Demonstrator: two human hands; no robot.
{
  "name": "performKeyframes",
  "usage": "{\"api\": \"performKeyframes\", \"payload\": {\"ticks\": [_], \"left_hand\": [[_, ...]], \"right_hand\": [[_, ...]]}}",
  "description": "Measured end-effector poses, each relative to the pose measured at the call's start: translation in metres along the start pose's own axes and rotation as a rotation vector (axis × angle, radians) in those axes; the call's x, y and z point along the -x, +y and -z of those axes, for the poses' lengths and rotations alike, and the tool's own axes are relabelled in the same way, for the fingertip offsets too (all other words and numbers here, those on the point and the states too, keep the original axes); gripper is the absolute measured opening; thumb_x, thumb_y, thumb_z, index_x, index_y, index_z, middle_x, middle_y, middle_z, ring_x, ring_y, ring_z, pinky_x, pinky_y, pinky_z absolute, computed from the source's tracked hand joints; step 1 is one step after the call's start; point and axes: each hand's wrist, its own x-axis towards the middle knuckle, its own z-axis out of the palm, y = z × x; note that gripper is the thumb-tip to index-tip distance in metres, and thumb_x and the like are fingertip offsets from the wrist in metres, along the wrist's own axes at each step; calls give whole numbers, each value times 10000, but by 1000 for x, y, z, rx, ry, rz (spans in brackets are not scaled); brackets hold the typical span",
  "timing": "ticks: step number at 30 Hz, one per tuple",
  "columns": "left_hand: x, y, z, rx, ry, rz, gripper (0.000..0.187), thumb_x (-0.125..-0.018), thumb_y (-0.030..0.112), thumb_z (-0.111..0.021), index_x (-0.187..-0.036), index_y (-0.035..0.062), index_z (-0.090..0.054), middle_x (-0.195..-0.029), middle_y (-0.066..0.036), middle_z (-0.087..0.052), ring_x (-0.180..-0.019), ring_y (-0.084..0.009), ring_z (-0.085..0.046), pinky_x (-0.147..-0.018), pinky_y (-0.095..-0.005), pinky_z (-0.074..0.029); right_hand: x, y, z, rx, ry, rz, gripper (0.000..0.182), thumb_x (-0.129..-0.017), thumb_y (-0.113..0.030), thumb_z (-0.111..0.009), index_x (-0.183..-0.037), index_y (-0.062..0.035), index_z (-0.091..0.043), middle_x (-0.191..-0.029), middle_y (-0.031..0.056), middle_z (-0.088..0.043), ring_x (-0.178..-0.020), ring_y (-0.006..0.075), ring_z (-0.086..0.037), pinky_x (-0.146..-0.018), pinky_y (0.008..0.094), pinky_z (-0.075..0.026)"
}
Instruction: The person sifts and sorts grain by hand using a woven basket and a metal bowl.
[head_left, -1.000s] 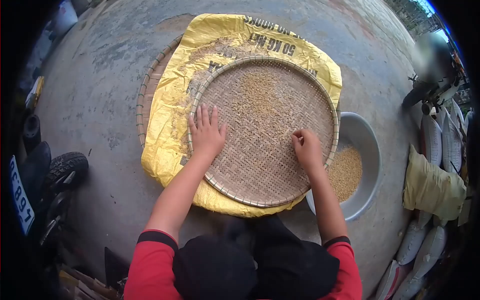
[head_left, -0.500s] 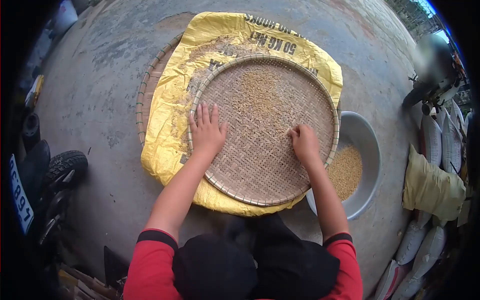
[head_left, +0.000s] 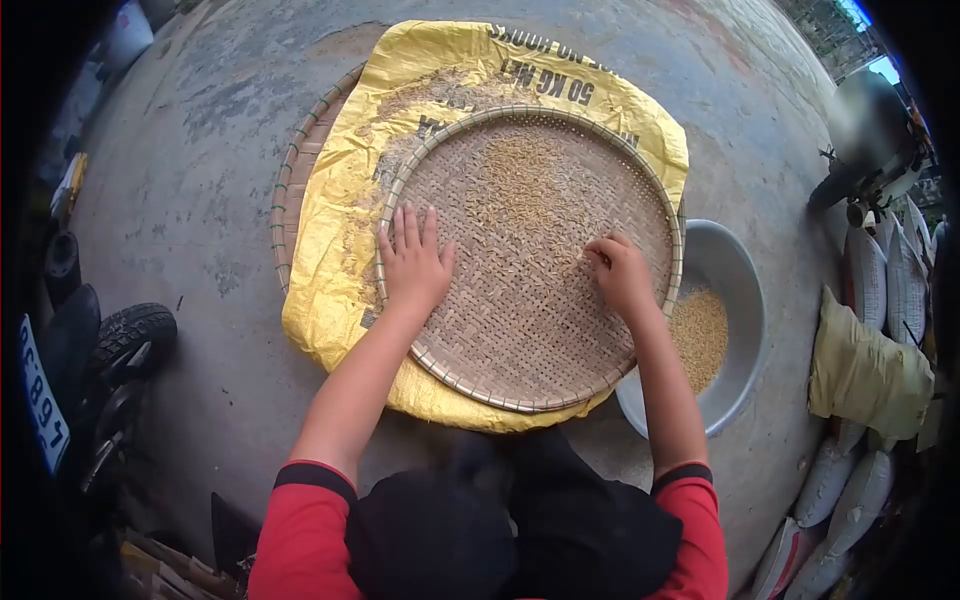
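Note:
A round woven bamboo tray [head_left: 520, 340] lies on a yellow sack. Loose golden grain [head_left: 520, 180], which looks like unhusked rice, is spread over its upper middle, with thinner scatter lower down. My left hand [head_left: 415, 265] rests flat at the tray's left side, fingers spread, palm near the rim. Over the right part of the weave, my right hand [head_left: 620, 272] is closed, its fingers curled down toward the thumb at the edge of the scattered grain. Whatever may be between those fingertips is too small to make out.
Under the tray, the yellow sack [head_left: 335, 290] carries bits of chaff and covers another woven tray [head_left: 300, 190]. A metal basin [head_left: 745, 300] with grain stands at the right. Motorbike parts, including a tyre [head_left: 135, 335], are at left; filled sacks [head_left: 865, 275] line the right.
My right hand has shifted slightly right and up over the tray, its fingers turned more to the left. My left hand stays where it was.

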Motion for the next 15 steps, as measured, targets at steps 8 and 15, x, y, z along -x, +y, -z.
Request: {"api": "performKeyframes", "payload": {"ticks": [8,15], "left_hand": [[0,0,0,18,-7,5,596,-939,442,-294,-1432,111,-237,-1487,-190,-173,-1393,-306,-124,-1104,-514,-2],[0,0,2,2,-28,6,596,-938,439,-299,-1433,112,-239,-1488,-188,-172,-1393,-305,-124,-1103,-515,-4]], "right_hand": [[-3,10,-3,124,-84,117,66,-801,-92,-635,-856,-56,-628,-871,86,-570,-785,267,-588,-700,346,-469],[-11,9,-6,278,-154,190,71,-822,-150,-585,-860,-92,-601,-889,83,-555,-842,294,-574,-717,393,-470]]}}
